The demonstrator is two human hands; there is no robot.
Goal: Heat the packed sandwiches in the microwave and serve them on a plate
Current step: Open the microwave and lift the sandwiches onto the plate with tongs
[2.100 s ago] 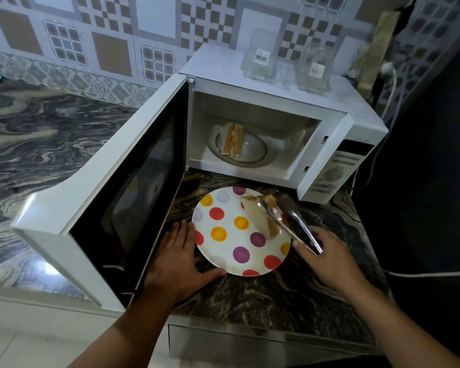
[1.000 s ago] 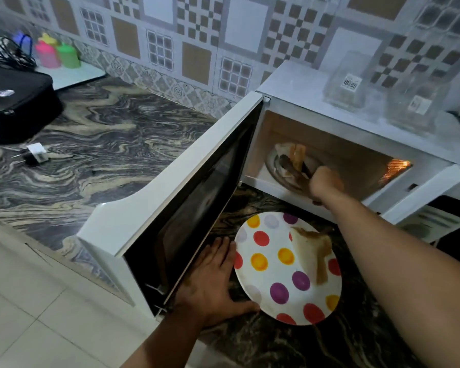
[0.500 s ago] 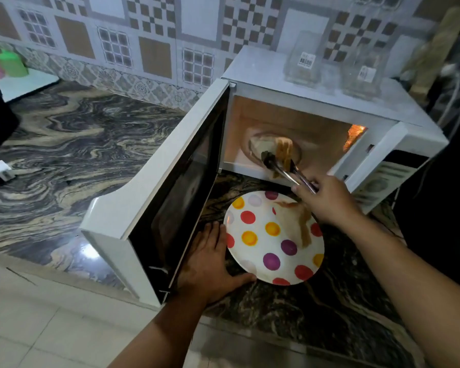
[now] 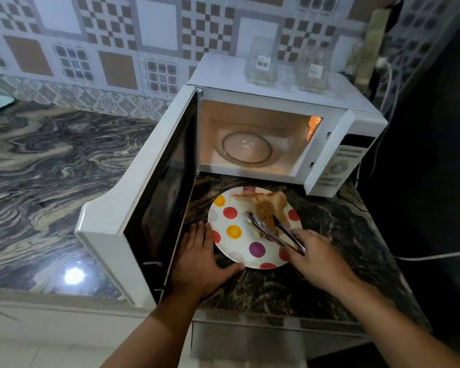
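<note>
Just beyond right hand: sandwich

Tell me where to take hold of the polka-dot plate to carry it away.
Grip the plate by its bare near-left rim, coming from the front beside the left hand. The sandwiches and tongs crowd the far-right half, and the open microwave door blocks the left.

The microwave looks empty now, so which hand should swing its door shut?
Probably the left hand: it lies flat and free beside the open door. The right hand grips tongs holding a sandwich over the plate.
</note>
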